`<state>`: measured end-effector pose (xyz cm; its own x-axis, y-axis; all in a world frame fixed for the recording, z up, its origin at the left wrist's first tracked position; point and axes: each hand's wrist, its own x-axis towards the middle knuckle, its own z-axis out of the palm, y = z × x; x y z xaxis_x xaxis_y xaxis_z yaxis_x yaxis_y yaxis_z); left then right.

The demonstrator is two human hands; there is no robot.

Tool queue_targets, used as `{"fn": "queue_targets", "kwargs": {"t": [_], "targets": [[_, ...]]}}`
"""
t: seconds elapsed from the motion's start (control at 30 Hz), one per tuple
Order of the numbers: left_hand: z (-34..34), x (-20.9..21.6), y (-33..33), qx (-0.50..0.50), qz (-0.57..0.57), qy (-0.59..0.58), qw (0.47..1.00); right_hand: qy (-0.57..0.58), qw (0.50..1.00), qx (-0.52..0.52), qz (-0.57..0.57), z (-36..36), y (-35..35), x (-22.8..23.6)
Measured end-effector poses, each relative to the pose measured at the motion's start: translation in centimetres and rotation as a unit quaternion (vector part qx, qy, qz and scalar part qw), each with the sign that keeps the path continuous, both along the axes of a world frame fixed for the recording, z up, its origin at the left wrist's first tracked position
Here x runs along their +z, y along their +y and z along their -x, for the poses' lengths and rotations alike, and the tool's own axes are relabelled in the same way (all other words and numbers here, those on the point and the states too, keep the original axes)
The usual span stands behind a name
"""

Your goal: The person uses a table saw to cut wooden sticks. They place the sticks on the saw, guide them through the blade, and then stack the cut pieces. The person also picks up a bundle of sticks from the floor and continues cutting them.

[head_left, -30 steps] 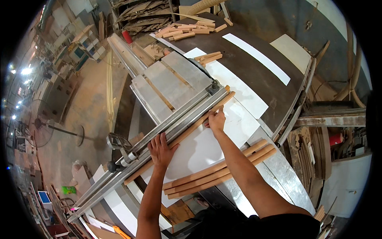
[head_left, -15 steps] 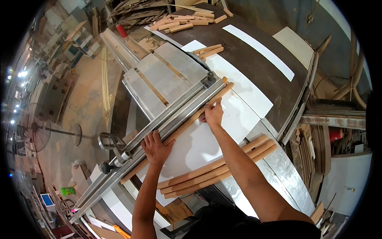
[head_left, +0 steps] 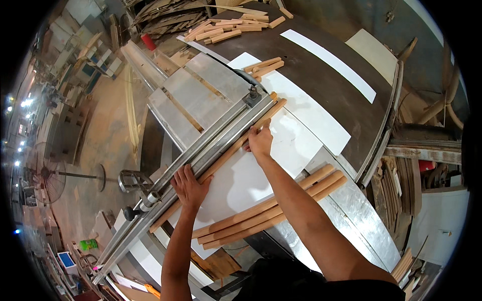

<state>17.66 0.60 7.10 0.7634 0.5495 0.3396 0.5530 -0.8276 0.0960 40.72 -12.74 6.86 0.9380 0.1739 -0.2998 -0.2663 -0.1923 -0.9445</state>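
A long wooden strip [head_left: 226, 157] lies slantwise along the near side of a metal fence [head_left: 213, 138]. My left hand [head_left: 191, 188] clasps the strip against the fence, its fingers over the rail and its thumb on the near side. Farther along the strip, my right hand [head_left: 260, 143] grips it with bent fingers; some fingertips are hidden beneath. Under both hands spreads a white panel [head_left: 296, 133]. Three similar wooden strips [head_left: 241, 232] lie side by side nearer to me, partly covered by my right forearm.
The fence crosses a slotted metal table [head_left: 186, 103]. A clamp-like metal fitting [head_left: 135, 181] sits on its left part. Short wooden pieces [head_left: 226, 30] are heaped on the dark tabletop [head_left: 321, 105] at the back, beside a narrow white strip [head_left: 329, 62]. A fan [head_left: 47, 173] stands at left.
The fence, the slotted metal table and the held wooden strip have shifted slightly left, both my hands with them. My grip looks the same. The three loose strips also appear farther left.
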Motion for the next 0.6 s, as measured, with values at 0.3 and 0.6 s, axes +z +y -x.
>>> {"fn": "queue_targets", "kwargs": {"t": [0.3,0.6], "targets": [[-0.33,0.17,0.07,0.008,0.005,0.013,1.0,0.007,1.0,0.004,-0.014,-0.35,0.29,0.04],[-0.55,0.13,0.25,0.018,0.006,0.022,1.0,0.016,1.0,0.006,-0.011,-0.63,0.69,-0.25]]}}
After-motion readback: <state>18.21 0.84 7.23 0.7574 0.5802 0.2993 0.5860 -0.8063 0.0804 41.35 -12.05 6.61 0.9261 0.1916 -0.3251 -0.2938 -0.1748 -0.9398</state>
